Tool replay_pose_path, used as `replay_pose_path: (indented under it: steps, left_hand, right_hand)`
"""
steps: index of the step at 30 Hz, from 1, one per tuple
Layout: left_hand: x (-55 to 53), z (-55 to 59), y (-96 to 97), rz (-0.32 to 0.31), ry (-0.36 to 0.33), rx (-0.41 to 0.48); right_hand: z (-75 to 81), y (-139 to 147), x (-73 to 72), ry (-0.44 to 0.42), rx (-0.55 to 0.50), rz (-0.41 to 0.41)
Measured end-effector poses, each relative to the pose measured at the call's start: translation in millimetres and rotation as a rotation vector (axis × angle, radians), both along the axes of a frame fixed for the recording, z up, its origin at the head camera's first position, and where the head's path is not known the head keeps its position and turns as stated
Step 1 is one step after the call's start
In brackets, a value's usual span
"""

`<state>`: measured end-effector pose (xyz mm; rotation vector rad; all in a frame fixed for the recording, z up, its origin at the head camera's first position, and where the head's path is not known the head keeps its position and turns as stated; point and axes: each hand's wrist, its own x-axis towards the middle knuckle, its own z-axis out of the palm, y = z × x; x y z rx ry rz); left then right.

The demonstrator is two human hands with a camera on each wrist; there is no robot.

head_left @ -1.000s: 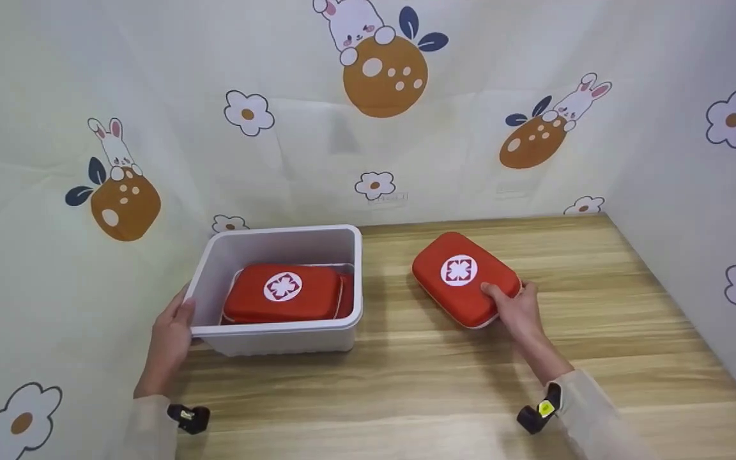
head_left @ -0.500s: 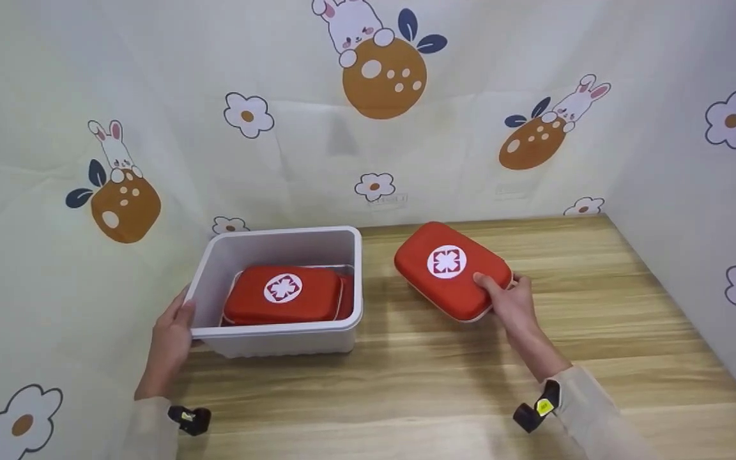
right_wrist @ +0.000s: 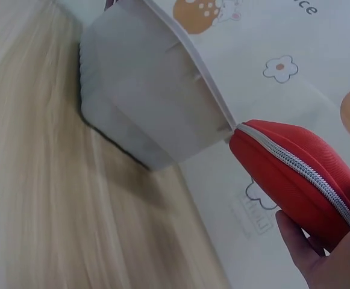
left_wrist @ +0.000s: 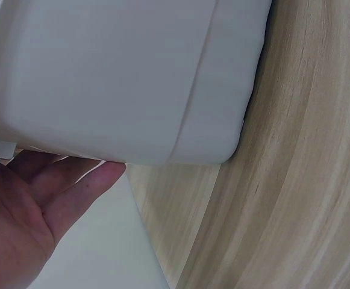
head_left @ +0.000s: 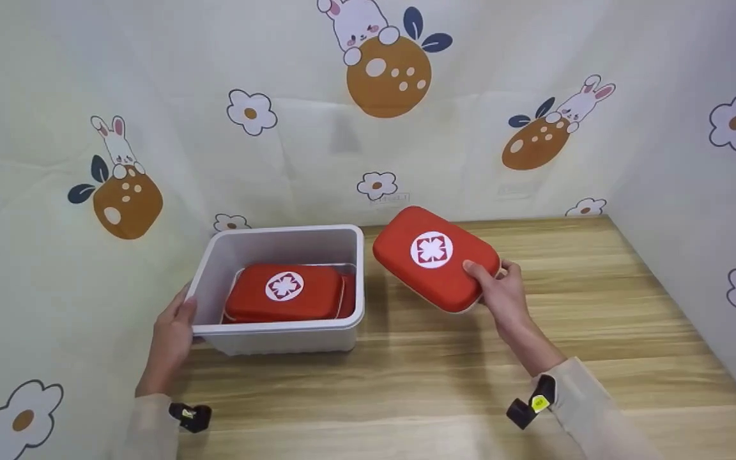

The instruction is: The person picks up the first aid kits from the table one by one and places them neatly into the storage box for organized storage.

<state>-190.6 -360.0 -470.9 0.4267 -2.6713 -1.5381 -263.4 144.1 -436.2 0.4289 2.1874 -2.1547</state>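
My right hand point(head_left: 506, 294) grips a red zippered first-aid case point(head_left: 400, 246) by its near right corner, thumb on top beside the white emblem. The case is held tilted in the air, right of a light grey plastic bin point(head_left: 278, 329). In the right wrist view the silver zipper point(right_wrist: 301, 168) runs along the case's side. My left hand point(head_left: 173, 329) holds the bin's left rim, thumb over the edge; in the left wrist view its fingers point(left_wrist: 84, 195) lie against the outer wall. Inside the bin lies another red first-aid case point(head_left: 246, 291), with more red partly hidden beneath.
The bin stands on a wood-grain table point(head_left: 406, 396) at the left. A pale cloth point(head_left: 291, 160) printed with rabbits and flowers hangs behind the table and along both sides. Dark wrist cameras sit at both cuffs.
My right hand has lifted the red first-aid case and carried it left, closer to the bin. The left hand and the bin have stayed in place.
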Motion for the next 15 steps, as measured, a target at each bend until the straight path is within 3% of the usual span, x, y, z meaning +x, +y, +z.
replay_pose_path:
  steps: [7,15]
  left_hand:
    - [-0.6,0.8,-0.6,-0.011,-0.007,0.006]
    - [-0.1,1.5,0.0,-0.005,-0.017,0.005]
  right_hand:
    - [14.3,-15,1.7,0.015,-0.019,0.024]
    - [23.4,-35,-0.6,0.043,-0.11,0.068]
